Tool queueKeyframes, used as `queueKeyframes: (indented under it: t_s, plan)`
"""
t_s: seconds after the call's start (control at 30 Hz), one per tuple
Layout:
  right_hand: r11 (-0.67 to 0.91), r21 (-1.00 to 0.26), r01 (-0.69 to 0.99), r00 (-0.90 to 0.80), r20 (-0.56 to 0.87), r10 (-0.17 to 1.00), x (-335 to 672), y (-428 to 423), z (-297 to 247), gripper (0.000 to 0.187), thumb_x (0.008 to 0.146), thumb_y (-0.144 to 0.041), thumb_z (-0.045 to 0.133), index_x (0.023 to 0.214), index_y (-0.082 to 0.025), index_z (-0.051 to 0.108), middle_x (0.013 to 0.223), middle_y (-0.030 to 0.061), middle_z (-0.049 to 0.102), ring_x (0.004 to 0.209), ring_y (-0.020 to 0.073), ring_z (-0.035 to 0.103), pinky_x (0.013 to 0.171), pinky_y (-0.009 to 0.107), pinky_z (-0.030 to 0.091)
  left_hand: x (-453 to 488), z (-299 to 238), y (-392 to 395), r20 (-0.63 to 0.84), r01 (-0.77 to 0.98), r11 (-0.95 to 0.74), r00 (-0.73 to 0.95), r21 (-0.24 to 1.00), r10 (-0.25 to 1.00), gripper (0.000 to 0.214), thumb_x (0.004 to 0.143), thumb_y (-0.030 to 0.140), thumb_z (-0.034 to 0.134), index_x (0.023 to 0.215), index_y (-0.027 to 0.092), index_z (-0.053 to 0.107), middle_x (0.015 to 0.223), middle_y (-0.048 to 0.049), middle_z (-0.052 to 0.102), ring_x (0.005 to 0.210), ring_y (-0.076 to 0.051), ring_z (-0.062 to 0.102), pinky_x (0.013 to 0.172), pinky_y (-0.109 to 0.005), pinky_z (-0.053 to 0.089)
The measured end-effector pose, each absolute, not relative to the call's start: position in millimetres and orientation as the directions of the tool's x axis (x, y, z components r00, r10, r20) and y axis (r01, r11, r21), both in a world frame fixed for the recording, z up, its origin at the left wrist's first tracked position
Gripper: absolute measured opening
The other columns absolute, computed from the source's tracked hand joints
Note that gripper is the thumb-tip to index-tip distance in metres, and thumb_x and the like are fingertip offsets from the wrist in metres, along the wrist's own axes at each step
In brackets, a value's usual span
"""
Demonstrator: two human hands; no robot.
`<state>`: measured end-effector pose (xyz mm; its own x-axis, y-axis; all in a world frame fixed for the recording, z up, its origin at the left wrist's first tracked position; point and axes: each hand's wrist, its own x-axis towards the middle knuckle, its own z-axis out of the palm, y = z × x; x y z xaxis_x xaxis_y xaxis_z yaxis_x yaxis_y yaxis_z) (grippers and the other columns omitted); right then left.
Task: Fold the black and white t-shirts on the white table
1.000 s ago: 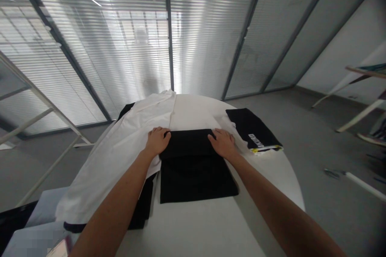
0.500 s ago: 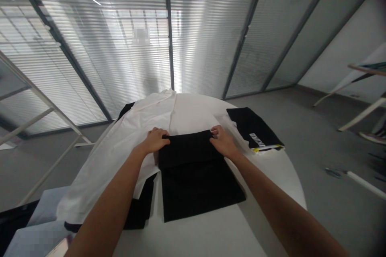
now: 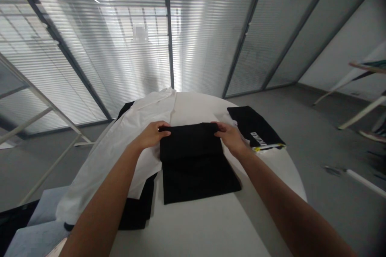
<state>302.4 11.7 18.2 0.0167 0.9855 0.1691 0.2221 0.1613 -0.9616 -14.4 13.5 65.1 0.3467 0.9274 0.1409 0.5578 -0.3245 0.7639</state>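
A folded black garment (image 3: 200,176) lies on the white round table, with a crease running across its middle. Its far edge is pinched at both corners. My left hand (image 3: 153,133) grips the far left corner, thumb on the near side and fingers mostly behind the cloth. At the far right corner my right hand (image 3: 230,136) holds on in the same way. A white cloth (image 3: 120,148), apparently plastic or thin fabric, spreads beside my left hand and partly covers another black piece of cloth (image 3: 137,213).
A second folded black garment (image 3: 256,126) with white lettering lies at the table's right edge, with clear plastic next to it. The white table (image 3: 187,229) has a rounded edge. A metal frame (image 3: 51,108) stands on the left, and glass partitions with blinds (image 3: 199,40) rise behind.
Both hands have lifted the garment's far edge slightly and moved it a little to the right. The near edge has slid away from me.
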Motion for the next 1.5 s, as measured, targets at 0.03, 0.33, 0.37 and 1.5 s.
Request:
queueKeyframes:
  t_s: [0.03,0.33,0.37,1.5]
  plan:
    - [0.210,-0.963,0.171,0.063,0.224,0.973,303.2,12.4,19.1,0.038,0.064,-0.016,0.054,0.101,-0.018,0.066,0.093,0.0033,0.071,0.092,0.0201,0.066,0.088,0.037,0.049,-11.6,66.5,13.6,0.185,0.538,-0.332,0.309,0.775,0.933,0.025,0.075,0.034,0.063,0.095,0.019,0.069,0.097,-0.0039,0.071,0.093,-0.021,0.063,0.087,-0.034,0.047]
    - [0.299,-0.954,-0.002,0.446,0.266,0.854,308.9,9.8,29.8,0.006,0.057,-0.020,0.050,0.063,-0.021,0.050,0.074,0.0023,0.061,0.076,0.0182,0.060,0.067,0.030,0.046,-12.6,86.8,2.9,0.359,0.299,-0.425,0.252,0.854,0.899,0.018,0.076,0.031,0.057,0.078,0.017,0.068,0.075,-0.0037,0.067,0.077,-0.019,0.062,0.079,-0.034,0.048]
    - [0.285,-0.958,-0.011,0.468,0.247,0.849,311.2,9.9,30.6,0.005,0.055,-0.020,0.048,0.060,-0.021,0.048,0.071,0.0022,0.060,0.074,0.0182,0.059,0.065,0.030,0.045,-14.5,88.1,2.1,0.340,0.265,-0.403,0.256,0.876,0.905,0.019,0.077,0.030,0.055,0.078,0.017,0.068,0.072,-0.0036,0.066,0.074,-0.019,0.061,0.078,-0.034,0.048]
    - [0.258,-0.106,0.960,-0.252,0.067,0.965,268.5,-23.9,9.0,0.060,0.098,-0.057,0.019,0.150,-0.029,0.031,0.155,0.0046,0.031,0.143,0.0297,0.024,0.111,0.056,0.023,65.0,14.8,-28.1,0.225,0.901,-0.350,0.297,0.257,0.928,0.057,0.094,0.053,0.031,0.142,0.025,0.044,0.142,-0.0132,0.049,0.133,-0.034,0.040,0.109,-0.053,0.023]
